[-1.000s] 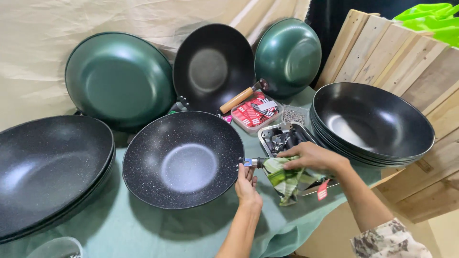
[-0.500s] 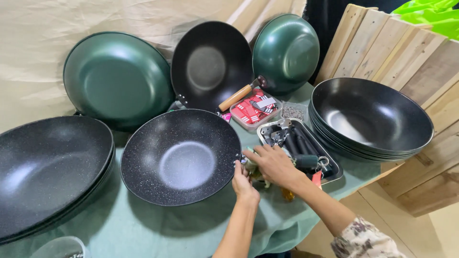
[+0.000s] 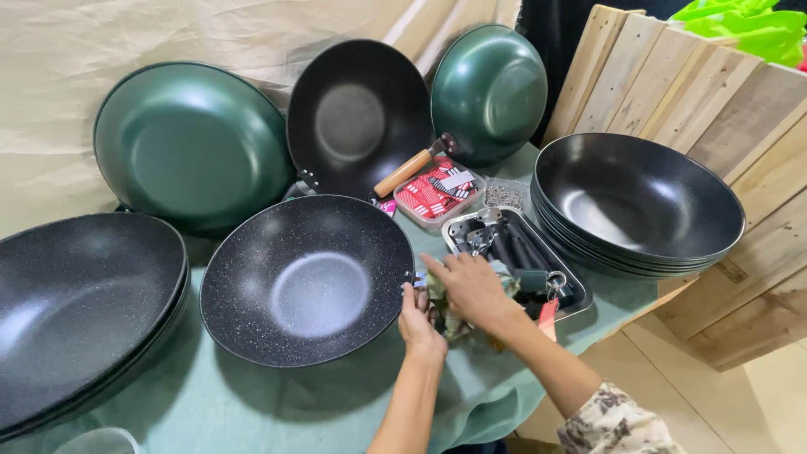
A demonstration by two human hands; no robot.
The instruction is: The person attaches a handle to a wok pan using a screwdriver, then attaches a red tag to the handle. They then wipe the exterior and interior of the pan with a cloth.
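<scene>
A speckled black wok point(image 3: 307, 277) lies on the green tablecloth point(image 3: 252, 403) in front of me. My left hand point(image 3: 420, 324) is at the wok's right rim, fingers closed on the small metal fitting there. My right hand point(image 3: 471, 290) reaches in from the right, just above the left one. It lies on a crumpled green bag point(image 3: 443, 324), with its fingertips by the same fitting. Just right of both hands stands a metal tray point(image 3: 454, 231) holding black handles and small tools.
Stacked black woks sit at the right point(image 3: 639, 202) and the far left point(image 3: 76, 311). Two green woks point(image 3: 197, 147) point(image 3: 492, 88) and a wooden-handled black wok point(image 3: 357, 118) lean on the back wall. A clear box of red packets point(image 3: 437, 195) is behind the tray. Wooden planks point(image 3: 714, 92) stand right.
My right hand has moved left from beside the tray to the wok's rim, bringing the green bag with it. My left hand stayed at the rim fitting.
</scene>
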